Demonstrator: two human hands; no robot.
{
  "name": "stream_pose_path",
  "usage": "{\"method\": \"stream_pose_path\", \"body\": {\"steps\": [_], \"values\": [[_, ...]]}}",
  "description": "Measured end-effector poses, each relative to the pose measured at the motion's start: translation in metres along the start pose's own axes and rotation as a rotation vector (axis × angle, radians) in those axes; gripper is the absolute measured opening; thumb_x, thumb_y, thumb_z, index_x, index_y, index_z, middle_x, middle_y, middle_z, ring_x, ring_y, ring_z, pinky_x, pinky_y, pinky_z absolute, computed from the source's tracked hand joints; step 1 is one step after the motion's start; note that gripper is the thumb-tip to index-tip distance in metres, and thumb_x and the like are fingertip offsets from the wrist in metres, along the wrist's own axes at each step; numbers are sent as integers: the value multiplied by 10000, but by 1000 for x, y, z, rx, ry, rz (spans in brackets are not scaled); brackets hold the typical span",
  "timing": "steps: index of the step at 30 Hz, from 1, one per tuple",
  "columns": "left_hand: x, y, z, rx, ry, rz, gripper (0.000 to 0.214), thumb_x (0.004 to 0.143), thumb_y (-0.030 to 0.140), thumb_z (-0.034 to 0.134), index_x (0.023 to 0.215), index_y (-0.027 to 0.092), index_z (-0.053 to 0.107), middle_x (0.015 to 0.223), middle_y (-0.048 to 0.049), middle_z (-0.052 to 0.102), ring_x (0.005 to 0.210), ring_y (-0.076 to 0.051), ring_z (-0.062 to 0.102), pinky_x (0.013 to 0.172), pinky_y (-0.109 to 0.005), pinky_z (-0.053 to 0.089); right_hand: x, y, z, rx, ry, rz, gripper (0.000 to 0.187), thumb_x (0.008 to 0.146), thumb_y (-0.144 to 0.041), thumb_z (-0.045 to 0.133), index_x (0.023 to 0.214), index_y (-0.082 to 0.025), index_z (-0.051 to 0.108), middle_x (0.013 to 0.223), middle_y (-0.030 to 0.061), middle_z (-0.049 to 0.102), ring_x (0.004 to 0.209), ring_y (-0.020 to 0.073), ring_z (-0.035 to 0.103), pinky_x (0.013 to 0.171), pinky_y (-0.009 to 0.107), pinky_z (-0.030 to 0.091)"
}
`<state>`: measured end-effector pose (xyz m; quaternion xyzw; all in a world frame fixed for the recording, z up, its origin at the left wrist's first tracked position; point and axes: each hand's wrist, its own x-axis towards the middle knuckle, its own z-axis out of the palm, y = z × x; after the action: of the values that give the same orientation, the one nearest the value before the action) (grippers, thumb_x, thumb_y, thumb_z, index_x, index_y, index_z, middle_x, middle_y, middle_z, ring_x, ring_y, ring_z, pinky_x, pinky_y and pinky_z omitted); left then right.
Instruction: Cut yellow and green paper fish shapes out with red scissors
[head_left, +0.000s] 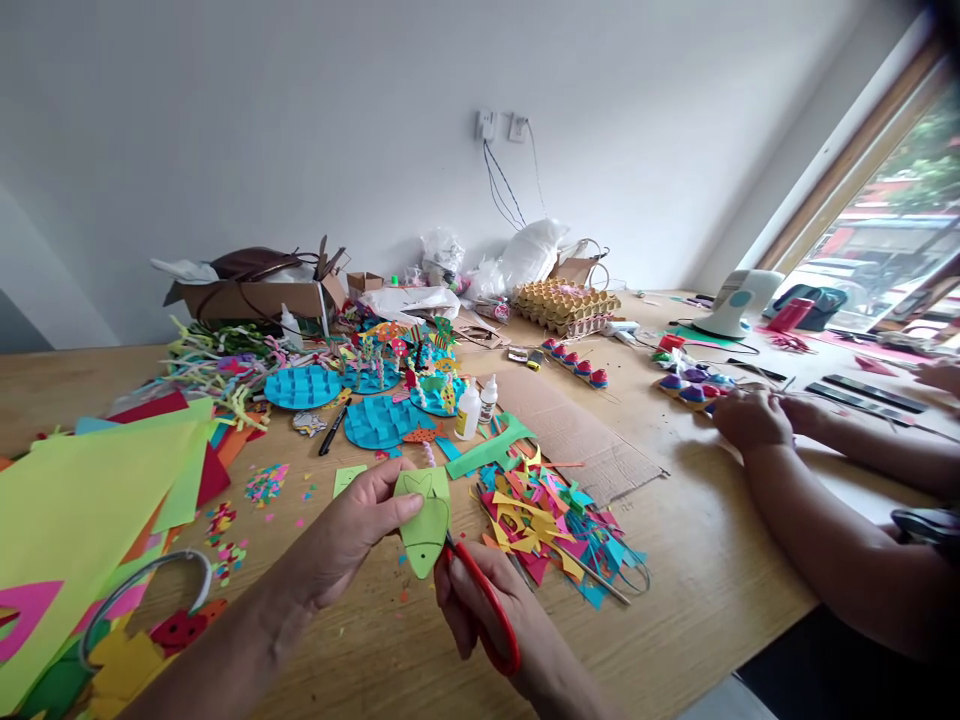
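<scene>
My left hand point(375, 520) pinches a piece of light green paper point(429, 525) with a fish outline drawn on it in dark pen. The fish's pointed head, with a dot for an eye, faces down toward me and its edge there is cut. Red-handled scissors point(491, 610) are gripped in my right hand point(480, 595), with the blades at the right edge of the paper. Below the paper lies the wooden table. Just right of my hands spreads a heap of colored paper scraps point(525, 510). A smaller green paper piece point(349, 480) rests behind my left hand.
Colored paper sheets point(112, 500) cover the left side. Blue paper discs point(386, 422), a black marker point(334, 428) and glue bottles point(468, 410) stand or lie ahead. Cardboard point(562, 430) lies flat beyond the scraps. At right, another person's hands point(754, 418) work near painted egg-carton cups point(690, 388).
</scene>
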<state>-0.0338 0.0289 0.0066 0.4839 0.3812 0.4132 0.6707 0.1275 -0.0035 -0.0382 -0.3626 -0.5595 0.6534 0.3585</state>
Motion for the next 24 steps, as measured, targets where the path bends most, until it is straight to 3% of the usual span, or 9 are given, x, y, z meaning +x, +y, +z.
{"method": "stream_pose_path", "body": {"steps": [11,24], "values": [[-1,11,-12,-77,93,32,135,735,290,639,814,193,588,675,40,569,576,-94,470,562,-200,379,31,-13,11,6,-29,-33,472,771,-619,447,628,-172,497,396,-66,414,360,70,312,413,202,232],[5,35,-29,-87,166,62,144,744,281,637,843,184,600,685,8,586,617,-131,501,561,-237,398,63,-43,5,-48,-172,-13,468,760,-627,467,669,-169,503,425,-63,428,376,77,369,418,201,262]]}}
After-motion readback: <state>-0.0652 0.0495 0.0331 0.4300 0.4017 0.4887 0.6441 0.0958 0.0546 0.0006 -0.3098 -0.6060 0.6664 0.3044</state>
